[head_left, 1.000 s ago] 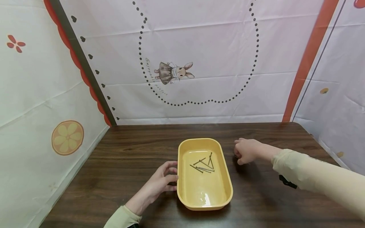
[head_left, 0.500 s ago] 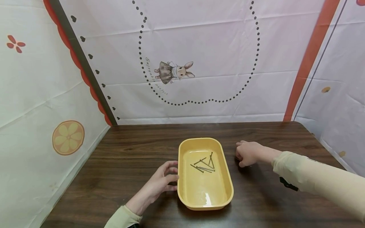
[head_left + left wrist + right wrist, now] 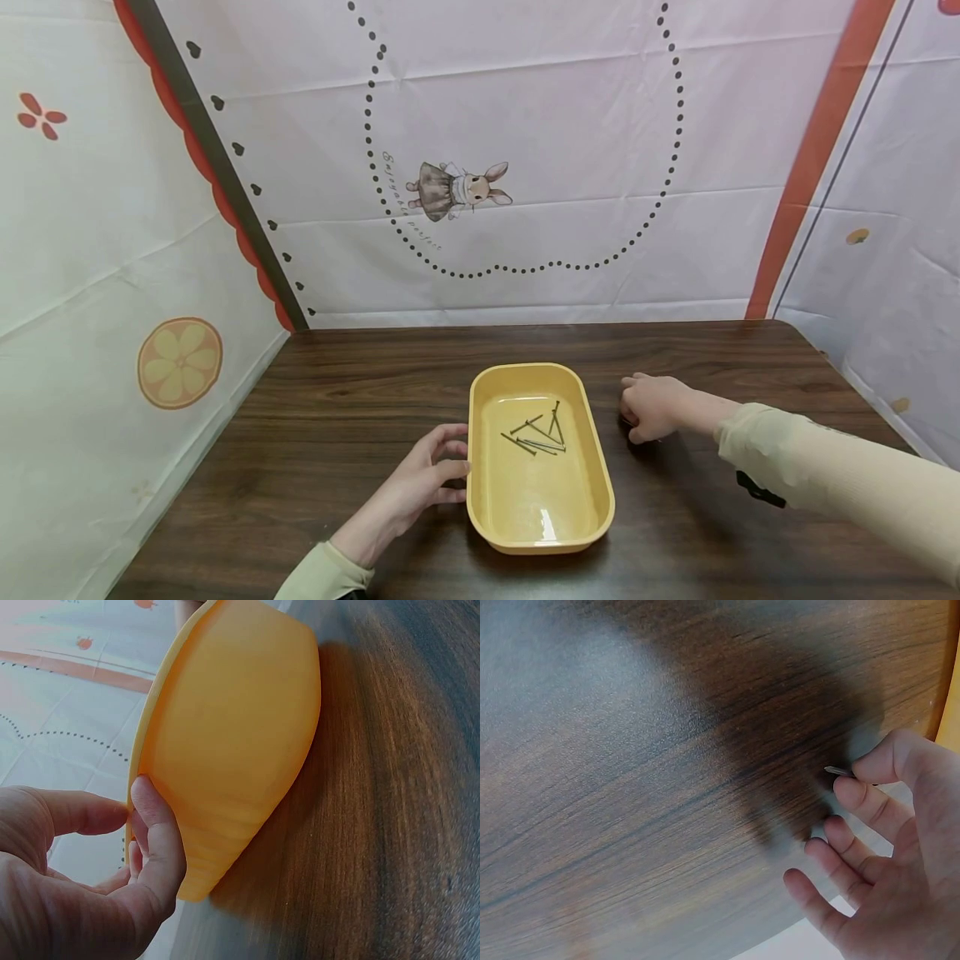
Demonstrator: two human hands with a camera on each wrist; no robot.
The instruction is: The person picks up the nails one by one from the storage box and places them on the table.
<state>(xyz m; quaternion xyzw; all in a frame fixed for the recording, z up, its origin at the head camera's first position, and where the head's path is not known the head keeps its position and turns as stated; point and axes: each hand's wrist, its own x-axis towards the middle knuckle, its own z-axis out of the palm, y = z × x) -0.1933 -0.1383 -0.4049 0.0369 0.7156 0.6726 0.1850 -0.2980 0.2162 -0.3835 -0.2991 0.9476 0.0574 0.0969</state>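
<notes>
A yellow plastic tray [image 3: 540, 508] stands on the table with several thin dark nails [image 3: 542, 440] lying loose inside it. At its left side my left hand [image 3: 420, 479] holds the rim, thumb at the edge and fingers along the outer wall; the left wrist view shows this hand [image 3: 97, 862] close up. To the right of the tray, low at the table, is my right hand [image 3: 654, 408]. In the right wrist view its thumb and index finger pinch a nail [image 3: 837, 772], of which only the pointed end shows; the other fingers are spread, loosely bent.
The dark wood-grain table [image 3: 337, 392] reaches back to a printed cloth backdrop [image 3: 570, 167] with a rabbit figure. Cloth side walls [image 3: 112, 250] close off the left and right.
My right hand has shifted slightly toward me beside the tray, staying low at the table. The left hand and the tray hold still, and the nails inside lie as before.
</notes>
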